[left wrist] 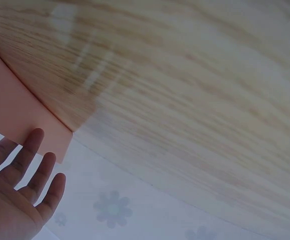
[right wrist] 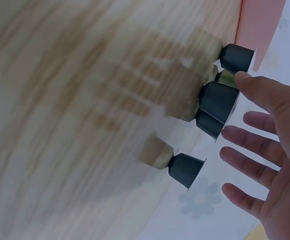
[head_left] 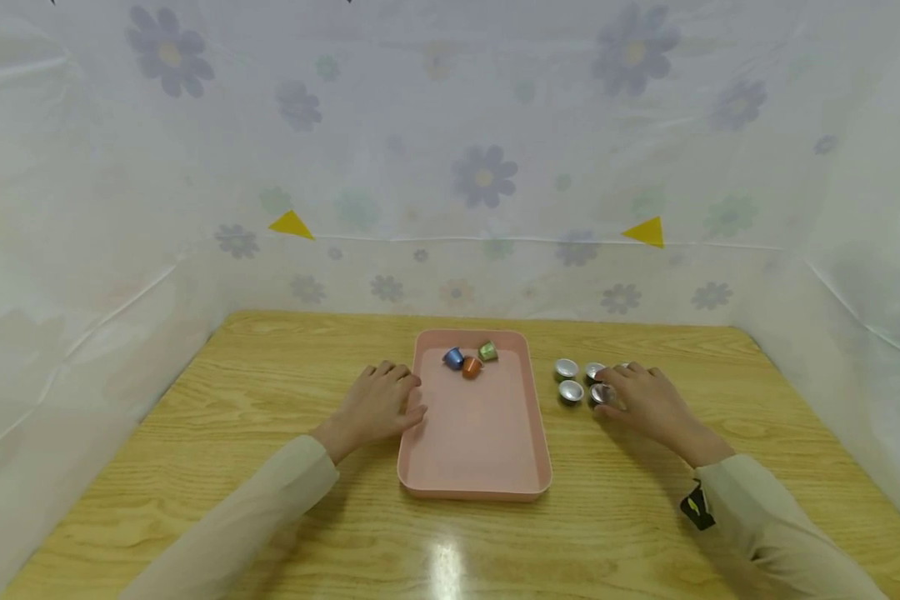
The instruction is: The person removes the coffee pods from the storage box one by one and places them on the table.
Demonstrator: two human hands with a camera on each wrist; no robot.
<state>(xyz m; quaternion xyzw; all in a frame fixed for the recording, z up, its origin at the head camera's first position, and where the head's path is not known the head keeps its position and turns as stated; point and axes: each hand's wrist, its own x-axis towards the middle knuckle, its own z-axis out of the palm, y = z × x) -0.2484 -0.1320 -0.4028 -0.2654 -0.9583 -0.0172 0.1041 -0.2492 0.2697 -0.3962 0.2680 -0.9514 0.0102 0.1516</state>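
A pink tray (head_left: 474, 442) stands on the table between the hands. Inside, near its far end, a blue coffee capsule (head_left: 453, 358), an orange capsule (head_left: 472, 367) and a green capsule (head_left: 488, 351) lie close together. My left hand (head_left: 375, 403) rests at the tray's left rim, fingers loosely extended; in the left wrist view they are beside the tray wall (left wrist: 29, 107). To the tray's right, several capsules stand lid up, including a silver-lidded capsule (head_left: 566, 368). My right hand (head_left: 651, 405) reaches over them, thumb tip at a dark capsule (right wrist: 218, 98), fingers spread. It partly hides some capsules.
The wooden table (head_left: 255, 392) ends at a white flowered curtain (head_left: 480, 275) behind and at both sides. Two yellow triangles, one left (head_left: 292, 225) and one right (head_left: 645, 232), show on the back curtain. A small black tag (head_left: 697, 507) hangs by the right sleeve.
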